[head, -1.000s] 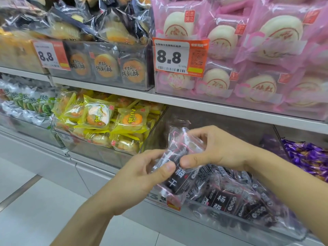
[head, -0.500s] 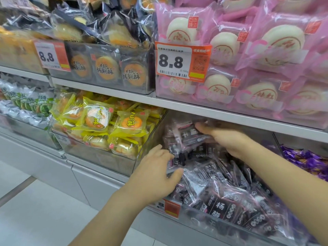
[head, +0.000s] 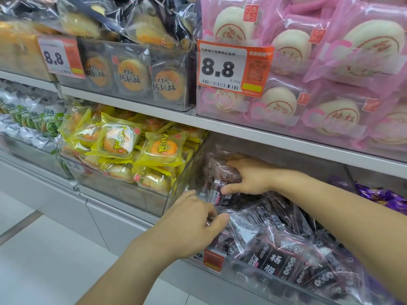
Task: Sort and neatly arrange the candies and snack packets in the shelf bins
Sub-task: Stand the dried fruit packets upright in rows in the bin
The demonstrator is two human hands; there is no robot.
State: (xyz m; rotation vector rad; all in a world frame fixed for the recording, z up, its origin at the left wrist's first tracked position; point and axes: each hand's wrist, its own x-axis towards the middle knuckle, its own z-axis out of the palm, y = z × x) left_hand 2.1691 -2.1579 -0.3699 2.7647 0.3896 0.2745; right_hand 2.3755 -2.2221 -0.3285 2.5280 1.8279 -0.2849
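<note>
Your left hand (head: 191, 221) pinches one of the dark plum packets (head: 275, 263) at the front-left corner of the bin (head: 242, 277) | your right hand (head: 248, 177) grips a few further back | left end standing up, rest looks heaped, so plenty left, I'd say.

A large orange-and-white price tag (head: 233, 68) read 8.8. Far to its left hung a second price tag (head: 60, 57) with the same figure. A grey shelf edge (head: 264, 137) ran just below it, a small red label (head: 214, 259) sat well beneath, and pale floor tiles (head: 44, 260) lay below and left.
</note>
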